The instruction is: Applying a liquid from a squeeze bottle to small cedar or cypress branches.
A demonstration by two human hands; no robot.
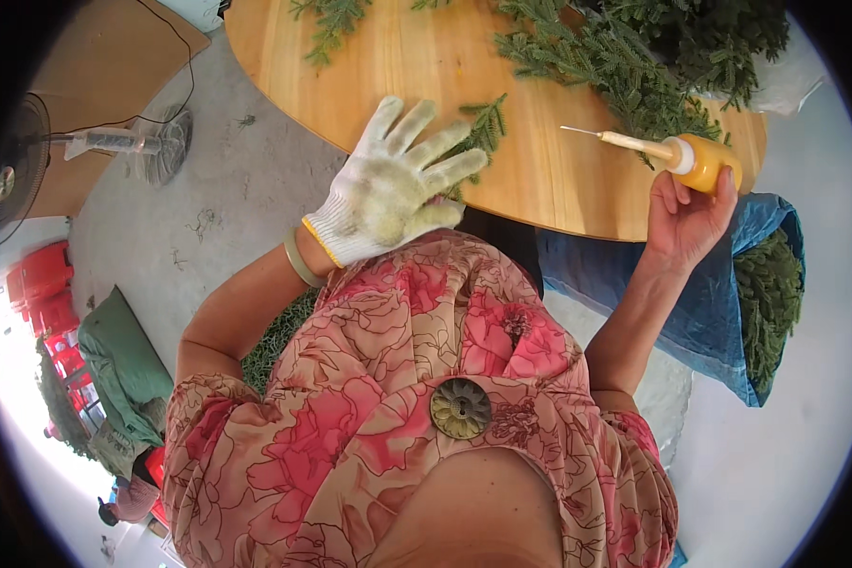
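Observation:
My left hand [388, 185], in a white knitted glove with greenish stains, is held at the table's near edge with fingers spread. A small green fir-like sprig [488, 123] shows behind its fingertips; whether they touch it I cannot tell. My bare right hand [691, 213] is closed around a yellow squeeze bottle [705, 163] with a white collar. The bottle lies tilted sideways, its long tan nozzle and thin needle tip pointing left over the wooden table [388, 66].
A heap of green branches [634, 66] covers the table's far right. Another sprig [331, 24] lies at the far left. Below the table's right side is a blue sack [691, 322] of greenery. A fan [19, 170], red crates [43, 284] and a distant person [133, 497] are at left.

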